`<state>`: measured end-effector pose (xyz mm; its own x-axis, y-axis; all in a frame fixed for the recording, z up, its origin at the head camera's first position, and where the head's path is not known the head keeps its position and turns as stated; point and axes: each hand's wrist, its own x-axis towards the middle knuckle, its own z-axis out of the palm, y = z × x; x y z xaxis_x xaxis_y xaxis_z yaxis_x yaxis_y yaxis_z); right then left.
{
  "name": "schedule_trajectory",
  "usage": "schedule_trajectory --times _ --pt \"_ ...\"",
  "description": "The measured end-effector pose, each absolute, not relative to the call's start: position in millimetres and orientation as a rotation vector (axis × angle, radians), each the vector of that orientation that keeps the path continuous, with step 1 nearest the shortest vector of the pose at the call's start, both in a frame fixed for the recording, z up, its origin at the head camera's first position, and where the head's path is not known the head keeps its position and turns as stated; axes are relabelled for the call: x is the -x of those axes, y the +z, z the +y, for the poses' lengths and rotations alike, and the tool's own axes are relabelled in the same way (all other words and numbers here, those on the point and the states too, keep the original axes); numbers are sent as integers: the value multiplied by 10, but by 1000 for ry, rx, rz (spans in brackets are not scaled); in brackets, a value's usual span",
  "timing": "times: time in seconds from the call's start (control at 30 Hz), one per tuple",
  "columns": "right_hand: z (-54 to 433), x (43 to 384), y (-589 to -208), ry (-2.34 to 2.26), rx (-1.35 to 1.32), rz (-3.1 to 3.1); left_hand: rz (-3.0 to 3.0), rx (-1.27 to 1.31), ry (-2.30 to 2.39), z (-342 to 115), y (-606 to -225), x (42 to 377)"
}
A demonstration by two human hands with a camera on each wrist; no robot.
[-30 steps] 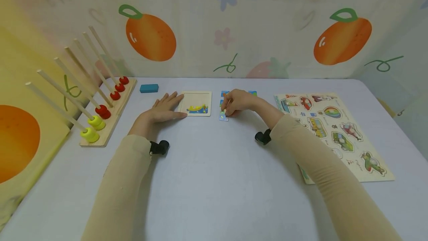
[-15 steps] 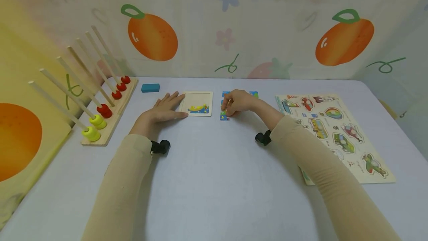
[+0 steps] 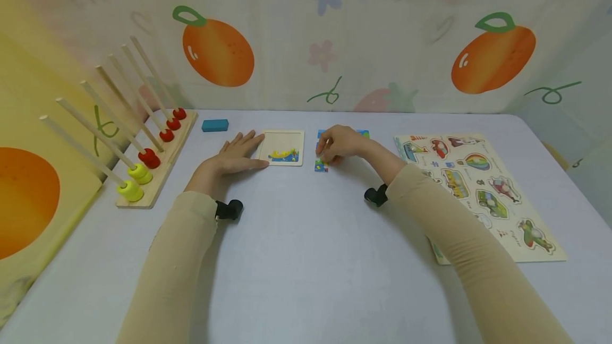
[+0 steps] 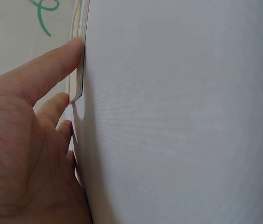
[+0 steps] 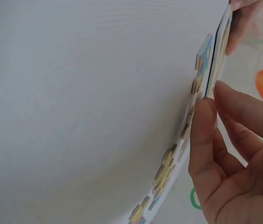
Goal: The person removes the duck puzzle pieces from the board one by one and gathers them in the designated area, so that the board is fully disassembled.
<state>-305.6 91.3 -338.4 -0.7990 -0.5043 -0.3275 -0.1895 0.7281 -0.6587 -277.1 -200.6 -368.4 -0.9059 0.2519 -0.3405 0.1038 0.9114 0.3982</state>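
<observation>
In the head view my left hand (image 3: 234,154) lies with spread fingers on the table. Its fingertips and thumb touch the left side of a square wooden puzzle tray (image 3: 286,134), with a yellow and blue picture along its bottom. My right hand (image 3: 342,142) reaches over a group of small colourful jigsaw pieces (image 3: 364,133) and covers much of it. Its thumb and index finger, close together in the right wrist view, pinch at the edge of the nearest jigsaw piece (image 3: 321,166). That piece is green, yellow and blue. The fingertip contact is partly hidden.
At the left stands a bead stacker (image 3: 158,174) with tall pegs and red and yellow beads. A teal block (image 3: 215,125) lies behind my left hand. A large vehicle puzzle board (image 3: 516,227) lies at the right, partly under my right sleeve. A patterned curtain hangs behind the table.
The nearest jigsaw piece looked pale blue a second ago and now shows its green and yellow picture. My right hand has barely moved; my left hand stays on the tray.
</observation>
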Motion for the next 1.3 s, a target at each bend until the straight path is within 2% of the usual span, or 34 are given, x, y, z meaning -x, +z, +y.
schedule_trajectory --times 1.3 --pt "215 3000 -3409 -1038 580 2408 2680 -274 504 -2022 -3694 2804"
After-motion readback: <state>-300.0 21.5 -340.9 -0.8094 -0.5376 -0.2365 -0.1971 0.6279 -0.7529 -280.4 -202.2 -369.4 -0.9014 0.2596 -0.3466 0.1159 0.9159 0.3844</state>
